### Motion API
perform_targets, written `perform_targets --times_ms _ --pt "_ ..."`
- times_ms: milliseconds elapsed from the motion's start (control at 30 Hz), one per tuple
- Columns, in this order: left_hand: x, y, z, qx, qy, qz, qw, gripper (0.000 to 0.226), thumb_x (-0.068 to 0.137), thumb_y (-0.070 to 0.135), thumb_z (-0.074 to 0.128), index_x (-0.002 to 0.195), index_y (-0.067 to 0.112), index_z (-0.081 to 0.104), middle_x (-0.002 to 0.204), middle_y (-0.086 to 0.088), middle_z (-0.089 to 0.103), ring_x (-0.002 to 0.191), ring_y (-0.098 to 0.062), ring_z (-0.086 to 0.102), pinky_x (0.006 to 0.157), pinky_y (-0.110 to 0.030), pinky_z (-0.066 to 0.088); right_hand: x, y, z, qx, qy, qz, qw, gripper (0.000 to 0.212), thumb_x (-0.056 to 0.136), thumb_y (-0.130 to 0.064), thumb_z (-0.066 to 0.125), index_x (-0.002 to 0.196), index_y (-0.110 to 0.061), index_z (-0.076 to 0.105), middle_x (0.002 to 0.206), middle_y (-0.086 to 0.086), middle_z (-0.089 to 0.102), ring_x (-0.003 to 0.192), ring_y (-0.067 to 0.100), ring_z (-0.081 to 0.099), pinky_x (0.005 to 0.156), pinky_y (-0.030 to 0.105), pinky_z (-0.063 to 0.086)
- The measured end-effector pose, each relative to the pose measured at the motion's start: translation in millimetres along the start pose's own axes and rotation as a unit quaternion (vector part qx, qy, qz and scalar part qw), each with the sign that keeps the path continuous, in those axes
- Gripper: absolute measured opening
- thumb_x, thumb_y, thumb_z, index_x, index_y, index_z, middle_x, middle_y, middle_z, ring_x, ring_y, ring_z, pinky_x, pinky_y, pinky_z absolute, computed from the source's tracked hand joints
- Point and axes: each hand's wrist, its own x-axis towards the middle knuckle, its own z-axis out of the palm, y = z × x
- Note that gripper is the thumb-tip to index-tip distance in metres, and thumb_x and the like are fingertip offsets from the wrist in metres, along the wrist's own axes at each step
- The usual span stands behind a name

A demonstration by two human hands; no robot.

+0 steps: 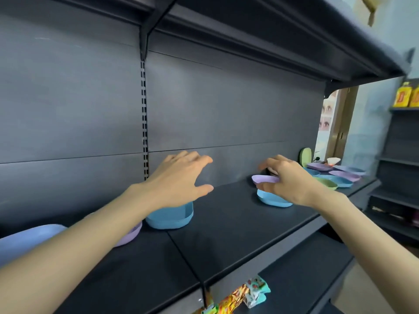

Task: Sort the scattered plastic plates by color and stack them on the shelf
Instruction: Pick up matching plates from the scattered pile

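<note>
Holding a purple plate (263,179) by its near rim, the right hand (289,180) pinches it between curled fingers and thumb, just above a single blue plate (273,200) that lies on the dark shelf (226,223). Whether the two plates touch cannot be told. The left hand (179,177) is spread, fingers apart and holding nothing, directly over a stack of blue plates (170,215) on the same shelf. A second purple plate (130,234) sits just left of that stack, partly hidden by the left forearm, with a pale blue-violet plate (27,240) further left. Unsorted plates (337,176) in blue, purple and green lie at the shelf's right end, well apart from the stack. Snack packets (240,295) hang below the shelf's front edge.
</note>
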Motion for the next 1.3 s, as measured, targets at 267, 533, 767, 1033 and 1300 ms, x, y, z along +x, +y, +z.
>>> perform_targets --times_ms 267,533,767,1033,1300 --pt "108 12 76 -0.043 -0.012 -0.013 0.999 0.057 0.089 0.051 0.05 0.139 0.029 0.033 0.136 0.007 0.042 0.126 -0.014 0.035 0.103 -0.031 0.028 69 106 27 -0.005 -0.025 0.01 1.0 0.045 0.084 -0.036 0.064 0.124 -0.019 0.053 0.107 -0.005 0.044 0.107 0.022 0.048 0.093 0.035 0.041" --pt "231 68 144 -0.081 -0.035 0.006 0.996 0.055 0.09 0.047 0.052 0.138 0.027 0.035 0.135 0.005 0.043 0.124 -0.016 0.036 0.101 -0.032 0.03 116 236 24 -0.019 -0.019 0.055 0.998 0.045 0.084 -0.032 0.067 0.125 -0.017 0.053 0.122 0.004 0.051 0.111 0.023 0.048 0.075 0.022 0.026" --pt "296 142 211 -0.064 -0.048 -0.033 0.996 0.054 0.09 0.048 0.049 0.138 0.027 0.035 0.135 0.005 0.044 0.123 -0.018 0.038 0.099 -0.033 0.033 132 357 24 -0.022 -0.053 0.035 0.998 0.048 0.084 -0.032 0.067 0.127 -0.018 0.053 0.122 0.005 0.051 0.114 0.022 0.049 0.089 0.025 0.036" --pt "344 174 249 -0.066 -0.086 -0.103 0.989 0.054 0.089 0.049 0.052 0.136 0.027 0.038 0.132 0.005 0.046 0.121 -0.018 0.039 0.099 -0.033 0.034 177 446 39 0.033 -0.077 0.007 0.996 0.046 0.083 -0.029 0.069 0.124 -0.016 0.054 0.11 0.002 0.048 0.11 0.023 0.051 0.081 0.023 0.033" --pt "380 171 292 -0.074 -0.095 -0.145 0.982 0.053 0.087 0.049 0.054 0.133 0.027 0.042 0.133 0.006 0.047 0.123 -0.017 0.041 0.102 -0.035 0.035 228 491 78 0.068 -0.104 -0.025 0.992 0.043 0.084 -0.032 0.067 0.123 -0.018 0.054 0.122 0.005 0.051 0.11 0.023 0.051 0.082 0.023 0.034"
